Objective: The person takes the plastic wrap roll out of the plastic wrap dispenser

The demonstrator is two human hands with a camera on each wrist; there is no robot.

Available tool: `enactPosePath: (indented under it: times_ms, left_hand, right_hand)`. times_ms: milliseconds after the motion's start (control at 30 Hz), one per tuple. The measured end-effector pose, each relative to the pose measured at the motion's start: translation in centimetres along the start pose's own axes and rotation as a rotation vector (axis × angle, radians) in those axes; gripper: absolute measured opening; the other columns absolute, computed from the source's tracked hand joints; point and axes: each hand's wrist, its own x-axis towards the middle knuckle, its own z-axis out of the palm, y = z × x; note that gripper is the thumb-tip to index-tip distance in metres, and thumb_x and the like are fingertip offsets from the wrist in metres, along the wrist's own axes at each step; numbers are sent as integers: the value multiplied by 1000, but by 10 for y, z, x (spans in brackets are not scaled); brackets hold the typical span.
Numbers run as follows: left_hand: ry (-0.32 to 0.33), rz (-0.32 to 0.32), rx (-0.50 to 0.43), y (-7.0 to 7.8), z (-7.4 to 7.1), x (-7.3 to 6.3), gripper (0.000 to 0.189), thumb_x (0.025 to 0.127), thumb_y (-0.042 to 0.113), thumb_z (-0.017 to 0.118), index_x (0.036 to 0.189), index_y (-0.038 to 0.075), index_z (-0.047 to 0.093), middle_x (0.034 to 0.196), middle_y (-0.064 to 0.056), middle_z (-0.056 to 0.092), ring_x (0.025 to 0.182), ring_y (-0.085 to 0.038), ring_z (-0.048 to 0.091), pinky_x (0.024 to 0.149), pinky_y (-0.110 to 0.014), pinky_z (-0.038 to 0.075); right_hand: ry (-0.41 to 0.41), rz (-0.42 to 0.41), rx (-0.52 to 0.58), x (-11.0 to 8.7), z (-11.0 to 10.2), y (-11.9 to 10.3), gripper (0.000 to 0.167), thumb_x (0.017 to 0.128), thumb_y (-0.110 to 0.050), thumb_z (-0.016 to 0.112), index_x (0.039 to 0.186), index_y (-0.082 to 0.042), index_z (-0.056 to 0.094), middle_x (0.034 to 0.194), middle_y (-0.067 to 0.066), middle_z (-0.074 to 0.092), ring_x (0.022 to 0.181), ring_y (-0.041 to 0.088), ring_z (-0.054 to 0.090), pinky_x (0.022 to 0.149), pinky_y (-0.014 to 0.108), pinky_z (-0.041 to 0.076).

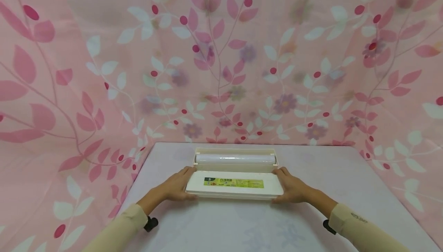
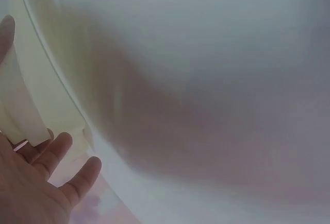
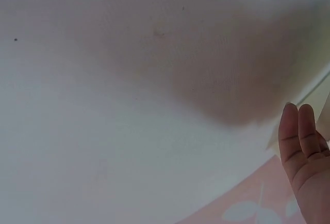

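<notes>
A white lid (image 1: 233, 183) with a green and yellow label (image 1: 233, 183) is tilted toward me in the head view. My left hand (image 1: 180, 186) grips its left end, with the thumb at the near edge. At the opposite end, my right hand (image 1: 290, 186) holds it the same way. Just behind it stands a long white box (image 1: 235, 167) with a roll of plastic wrap (image 1: 235, 159) inside. Whether lid and box are joined is hidden. The left wrist view catches the left hand (image 2: 36, 183) at the box's end; fingers of the right hand (image 3: 304, 157) appear in the right wrist view.
A pale cloth covers the table (image 1: 325, 190), whose far edge lies just behind the box. Pink curtains (image 1: 221, 60) with a leaf pattern hang behind it and along both sides. Dark wrist straps (image 1: 150, 224) show at the sleeve cuffs.
</notes>
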Motion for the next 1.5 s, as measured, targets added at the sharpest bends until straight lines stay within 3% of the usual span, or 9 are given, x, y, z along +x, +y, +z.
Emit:
enactPosePath:
  times_ms: [267,500,667,833,1500]
  left_hand:
    - [-15,-7,-2,0,0,-1,103,70,67,76,148,16,32,143,-4,44,120,-23,53,98,-50,48]
    - [29,39,53,3,4,-8,102,69,68,77,146,16,36,142,-4,46,111,-25,58,91,-48,51]
    - [-13,33,61,5,12,-5,102,69,69,76,146,16,35,142,-3,47,113,-23,58,92,-47,51]
    - [-45,26,105,4,14,-6,105,68,72,75,145,12,36,141,-7,49,117,-25,56,92,-50,49]
    - [-41,4,135,-6,16,-1,105,68,70,75,146,12,37,143,-8,49,127,-26,51,96,-56,44]
  right_hand:
    - [-1,-18,-42,3,-1,1,100,61,-57,88,134,-6,41,122,6,46,89,14,54,72,29,50]
    - [-19,7,-38,-3,7,4,102,61,-58,88,135,-7,40,123,5,46,92,14,54,76,31,51]
    - [-42,34,-50,-11,11,4,104,60,-59,88,137,-7,39,123,5,46,95,14,54,78,33,51]
    - [-65,27,-46,-6,8,2,102,62,-57,88,136,-7,39,123,5,45,95,15,54,79,34,51]
    - [-111,74,-31,10,13,8,105,61,-59,88,138,-8,38,123,7,45,97,17,54,85,39,51]
